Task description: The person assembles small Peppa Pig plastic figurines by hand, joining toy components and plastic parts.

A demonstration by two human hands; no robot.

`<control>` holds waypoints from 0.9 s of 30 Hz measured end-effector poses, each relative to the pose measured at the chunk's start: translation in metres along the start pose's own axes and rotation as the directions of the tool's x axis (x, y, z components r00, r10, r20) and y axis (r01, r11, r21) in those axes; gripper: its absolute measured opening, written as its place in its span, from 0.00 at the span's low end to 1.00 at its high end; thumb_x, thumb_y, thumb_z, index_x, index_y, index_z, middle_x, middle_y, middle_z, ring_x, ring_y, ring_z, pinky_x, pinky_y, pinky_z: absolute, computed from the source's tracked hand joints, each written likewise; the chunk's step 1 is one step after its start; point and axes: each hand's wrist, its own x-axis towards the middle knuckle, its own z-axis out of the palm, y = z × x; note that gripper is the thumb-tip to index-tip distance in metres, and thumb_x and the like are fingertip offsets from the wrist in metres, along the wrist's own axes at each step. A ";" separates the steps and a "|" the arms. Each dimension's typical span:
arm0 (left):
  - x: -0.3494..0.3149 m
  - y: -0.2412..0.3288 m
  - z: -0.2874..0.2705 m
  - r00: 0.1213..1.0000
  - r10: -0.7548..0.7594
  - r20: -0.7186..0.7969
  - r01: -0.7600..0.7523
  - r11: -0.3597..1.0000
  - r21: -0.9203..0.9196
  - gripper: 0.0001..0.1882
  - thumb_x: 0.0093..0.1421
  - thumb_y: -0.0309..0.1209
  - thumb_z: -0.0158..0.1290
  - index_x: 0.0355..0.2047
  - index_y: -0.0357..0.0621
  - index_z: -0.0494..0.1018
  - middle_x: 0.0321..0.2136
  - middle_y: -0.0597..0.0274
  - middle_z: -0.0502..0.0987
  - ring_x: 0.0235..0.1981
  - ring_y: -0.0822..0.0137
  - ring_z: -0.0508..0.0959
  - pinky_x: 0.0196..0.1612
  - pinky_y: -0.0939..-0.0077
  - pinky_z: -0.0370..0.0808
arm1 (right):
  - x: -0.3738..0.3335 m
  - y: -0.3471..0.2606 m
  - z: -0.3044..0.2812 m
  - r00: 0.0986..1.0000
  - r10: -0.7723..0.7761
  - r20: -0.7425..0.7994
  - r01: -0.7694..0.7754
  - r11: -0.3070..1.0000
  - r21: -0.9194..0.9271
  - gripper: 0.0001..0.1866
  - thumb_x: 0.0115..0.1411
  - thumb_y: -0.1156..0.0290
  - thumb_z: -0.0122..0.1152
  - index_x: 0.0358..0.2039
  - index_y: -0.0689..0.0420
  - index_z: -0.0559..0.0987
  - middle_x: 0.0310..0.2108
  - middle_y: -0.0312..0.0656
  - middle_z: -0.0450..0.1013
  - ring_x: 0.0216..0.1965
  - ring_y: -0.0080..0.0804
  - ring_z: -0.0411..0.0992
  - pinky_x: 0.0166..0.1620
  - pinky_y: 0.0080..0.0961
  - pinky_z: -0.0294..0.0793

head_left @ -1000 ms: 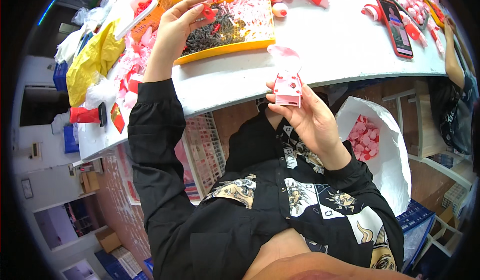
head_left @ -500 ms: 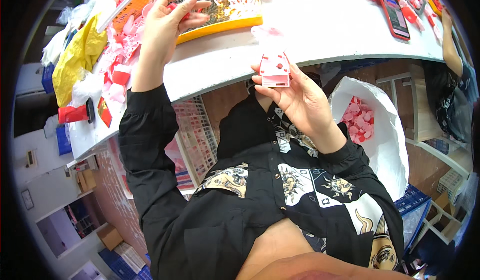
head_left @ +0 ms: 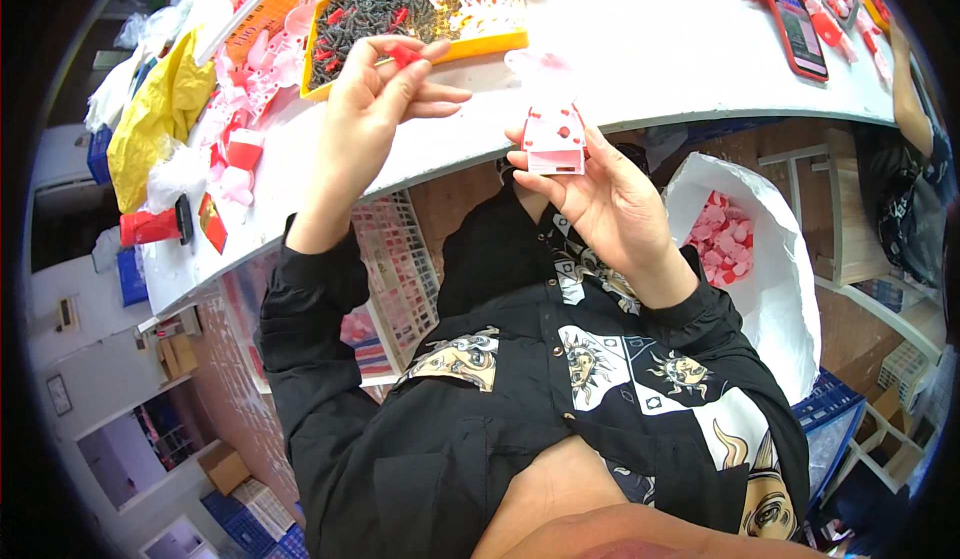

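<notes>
- Head view: since the earlier frame, the left hand (head_left: 375,109) has moved back from over the yellow tray (head_left: 490,45) toward the body; the right hand (head_left: 612,204) has hardly shifted.
- At 11 o'clock in the picture, the left thumb and forefinger pinch a small red bit (head_left: 403,55); the other fingers are spread loosely.
- At 1 o'clock, the right thumb and fingers grip the pink part (head_left: 555,137) by its edges, just past the near edge of the table (head_left: 650,79).
- Done, as far as it shows: several red knobs already sit on the pink part's face.
- Left, by my judgement: the red bit is not yet on the pink part, the two being well apart. How many more bits are needed, I cannot tell.
- Plenty remains in the tray, between 11 and 12 o'clock: black, red and pale bits.
- More pink pieces (head_left: 722,244) lie in the white sack (head_left: 785,329) at 3 o'clock.
</notes>
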 end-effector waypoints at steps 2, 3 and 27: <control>-0.005 -0.006 0.001 1.000 0.014 0.009 -0.014 0.999 0.045 0.15 0.67 0.24 0.45 0.53 0.33 0.64 0.48 0.44 0.74 0.37 0.58 0.82 0.41 0.72 0.81 | 0.000 -0.001 0.000 1.000 0.001 -0.007 -0.001 1.000 -0.002 0.25 0.71 0.62 0.38 0.60 0.68 0.59 0.54 0.56 0.66 0.54 0.43 0.69 0.58 0.37 0.69; -0.008 -0.010 0.001 0.999 0.028 0.018 -0.029 0.995 0.093 0.13 0.66 0.25 0.46 0.49 0.32 0.68 0.46 0.46 0.76 0.37 0.59 0.82 0.40 0.73 0.81 | -0.001 -0.001 0.001 1.000 0.003 -0.011 -0.003 1.000 -0.004 0.25 0.71 0.62 0.38 0.60 0.68 0.59 0.54 0.57 0.66 0.54 0.43 0.69 0.58 0.36 0.69; -0.037 0.001 0.060 0.977 0.214 -0.010 -0.212 0.972 0.105 0.12 0.59 0.18 0.53 0.44 0.37 0.77 0.34 0.60 0.79 0.36 0.71 0.79 0.42 0.80 0.75 | 0.003 0.005 0.003 1.000 -0.021 0.000 0.021 1.000 0.022 0.24 0.71 0.61 0.36 0.60 0.64 0.61 0.54 0.49 0.67 0.54 0.39 0.69 0.57 0.37 0.70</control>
